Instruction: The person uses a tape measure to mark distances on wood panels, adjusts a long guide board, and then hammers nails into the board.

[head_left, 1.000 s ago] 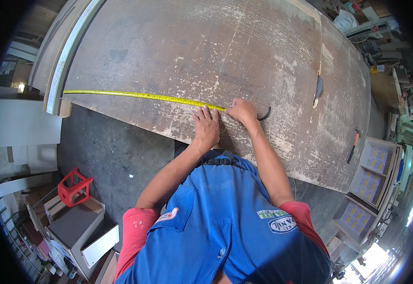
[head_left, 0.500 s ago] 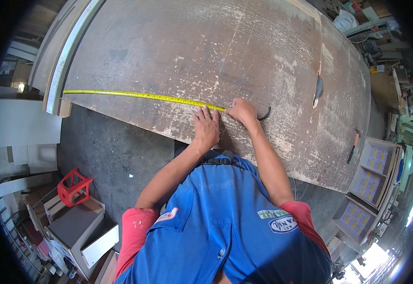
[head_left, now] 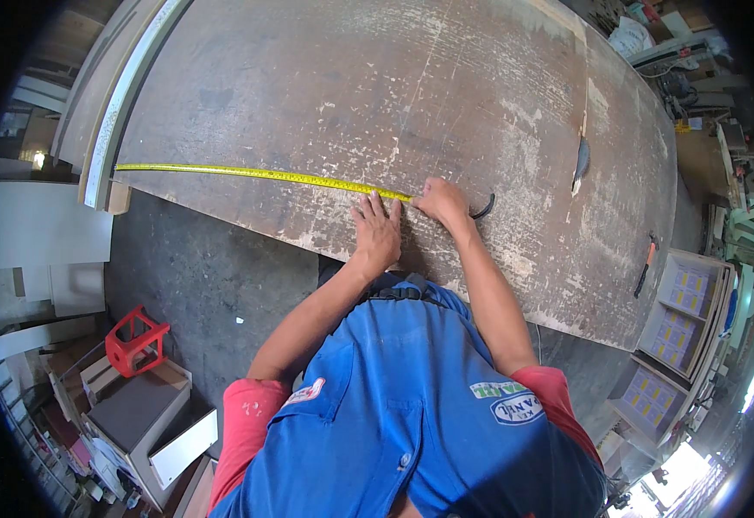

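A yellow tape measure [head_left: 256,173] is drawn out across the worn brown tabletop [head_left: 325,95]. Its far-left end meets the pale straight rail [head_left: 116,112] along the table's left side. My right hand [head_left: 443,204] is closed around the other end, hiding the tape's case; a black strap [head_left: 484,207] curves out beside it. My left hand [head_left: 378,234] lies flat on the tabletop with fingers spread, its fingertips touching the tape's near edge just left of my right hand.
Toward the table's right lie a saw blade [head_left: 582,160] set in a slot and an orange-and-black cutter [head_left: 646,266]. A red plastic stool [head_left: 137,340] sits on boards at lower left. Shelves with boxes [head_left: 672,337] stand off the right corner.
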Demonstrator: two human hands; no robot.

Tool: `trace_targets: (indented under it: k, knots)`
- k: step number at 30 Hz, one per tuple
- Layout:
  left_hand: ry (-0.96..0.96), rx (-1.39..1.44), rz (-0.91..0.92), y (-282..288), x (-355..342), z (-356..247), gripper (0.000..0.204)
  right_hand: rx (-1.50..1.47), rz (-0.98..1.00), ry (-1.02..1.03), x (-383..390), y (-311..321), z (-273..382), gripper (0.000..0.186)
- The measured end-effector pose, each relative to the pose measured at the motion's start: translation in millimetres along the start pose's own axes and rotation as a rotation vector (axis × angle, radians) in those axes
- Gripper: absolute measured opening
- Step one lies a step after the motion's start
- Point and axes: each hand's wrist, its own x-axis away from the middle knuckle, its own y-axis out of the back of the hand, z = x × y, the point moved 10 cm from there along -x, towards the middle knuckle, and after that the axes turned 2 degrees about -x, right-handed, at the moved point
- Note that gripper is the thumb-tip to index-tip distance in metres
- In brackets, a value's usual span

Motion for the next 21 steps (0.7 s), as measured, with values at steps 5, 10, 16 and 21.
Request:
trace_targets:
  k: [5,10,16,21]
  knots:
    - [0.005,0.004,0.004,-0.1,-0.1,0.3,0.068,0.005,-0.007,0.0,0.1,1.0,0.8,0.041]
    - [0.009,-0.011,0.049,2.0,-0.8,-0.5,0.068,0.016,0.012,-0.013,-1.7,-1.1,-1.5,0.042]
    - [0.015,0.02,0.027,-0.4,-0.7,0.8,0.068,0.02,0.0,-0.005,-2.5,-2.1,-1.8,0.044]
    - [0.014,0.005,0.058,0.3,-0.2,0.3,0.068,0.022,0.026,-0.02,0.2,0.0,0.4,0.043]
